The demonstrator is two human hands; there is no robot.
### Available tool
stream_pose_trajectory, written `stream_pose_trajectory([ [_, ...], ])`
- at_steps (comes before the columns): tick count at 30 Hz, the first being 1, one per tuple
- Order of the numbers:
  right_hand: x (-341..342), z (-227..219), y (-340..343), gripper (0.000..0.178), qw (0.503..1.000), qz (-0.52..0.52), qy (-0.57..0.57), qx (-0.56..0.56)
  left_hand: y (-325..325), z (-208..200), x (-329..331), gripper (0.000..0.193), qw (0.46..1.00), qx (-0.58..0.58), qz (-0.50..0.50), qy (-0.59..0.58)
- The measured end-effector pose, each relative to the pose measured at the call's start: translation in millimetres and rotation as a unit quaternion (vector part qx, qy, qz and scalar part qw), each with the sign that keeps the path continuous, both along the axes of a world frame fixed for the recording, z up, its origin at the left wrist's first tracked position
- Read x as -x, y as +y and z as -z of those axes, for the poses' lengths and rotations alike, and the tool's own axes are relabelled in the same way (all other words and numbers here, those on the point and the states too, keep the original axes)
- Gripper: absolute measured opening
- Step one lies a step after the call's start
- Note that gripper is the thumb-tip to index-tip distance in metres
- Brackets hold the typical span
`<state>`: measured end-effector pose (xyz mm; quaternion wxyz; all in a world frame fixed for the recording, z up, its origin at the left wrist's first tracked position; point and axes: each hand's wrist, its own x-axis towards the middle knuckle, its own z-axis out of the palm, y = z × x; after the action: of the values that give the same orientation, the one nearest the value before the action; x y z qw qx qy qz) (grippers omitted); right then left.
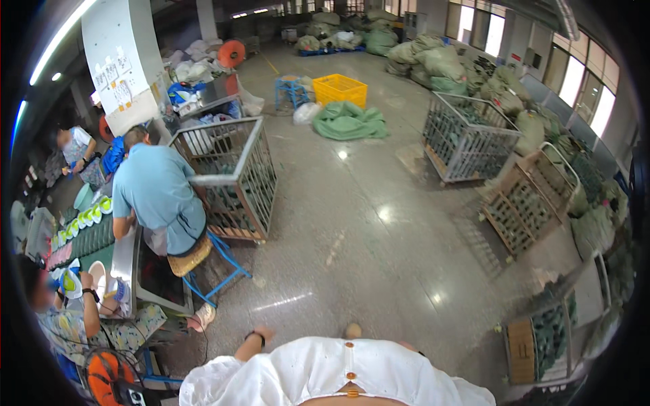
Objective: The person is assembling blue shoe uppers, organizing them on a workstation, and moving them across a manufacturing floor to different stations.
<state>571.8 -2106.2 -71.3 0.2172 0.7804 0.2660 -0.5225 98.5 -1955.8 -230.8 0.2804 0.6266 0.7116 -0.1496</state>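
My left hand [266, 333] hangs low beside my white shirt [318, 358], a dark band round its wrist. It is small and blurred against the grey floor, so its fingers cannot be made out, and I see no object at it. Only a sliver of my right hand [407, 346] shows past the shirt's edge, near another dark band; the rest is hidden. Between the two, the tip of a shoe [353, 330] pokes out on the floor. Nearest my left hand is the blue-legged stool [223, 260] on which a person in a light blue shirt [157, 179] sits.
Barred metal cart [261, 159] stands behind the seated person. Another person [71, 325] handles a white shoe at the workbench [125, 260]. Carts [467, 145] and a tilted rack [521, 203] line the right. A yellow crate [338, 91], green cloth [349, 122] and stuffed sacks [440, 62] lie ahead.
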Motion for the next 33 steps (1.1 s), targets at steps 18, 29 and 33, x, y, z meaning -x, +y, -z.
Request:
stream_pose_trajectory([
  [18, -54.9, 71.8, 594.8, 0.029, 0.847, -0.43, 0.196, -0.245, 295.7, -13.8, -104.3, 0.036, 0.94, -0.08, -0.296, -0.152],
  [29, -178.9, 127.5, 784.8, 0.02, 0.93, -0.246, 0.033, -0.27, 766.2, -118.4, -162.0, 0.022, 0.91, -0.201, -0.118, -0.342],
  [33, -172.0, 113.1, 931.8, 0.022, 0.948, -0.274, 0.037, -0.158, 818.3, -93.8, -176.2, 0.025, 0.883, -0.178, -0.233, -0.366],
])
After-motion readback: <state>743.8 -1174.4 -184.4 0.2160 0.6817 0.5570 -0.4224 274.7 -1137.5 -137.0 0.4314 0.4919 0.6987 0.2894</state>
